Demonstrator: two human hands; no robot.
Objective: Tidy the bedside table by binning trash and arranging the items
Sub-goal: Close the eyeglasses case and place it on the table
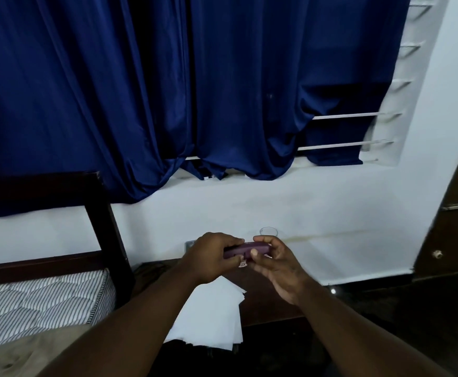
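Both of my hands hold a flat purple case [245,249] above the dark wooden bedside table [271,300]. My left hand [211,258] grips its left end, fingers curled over the top. My right hand [274,263] holds the right end, thumb on the near face. A small white and red scrap [242,265] shows just under the case. A stack of white paper sheets [211,319] lies on the table's left part and overhangs its near edge. A clear glass [268,231] stands at the back of the table by the wall, mostly hidden behind my right hand.
A bed with a striped mattress [40,303] and dark frame post [105,227] stands to the left. Blue curtains [168,91] hang over the window above. A grey wall socket [189,244] sits behind my left hand. A brown door [451,213] is at the right.
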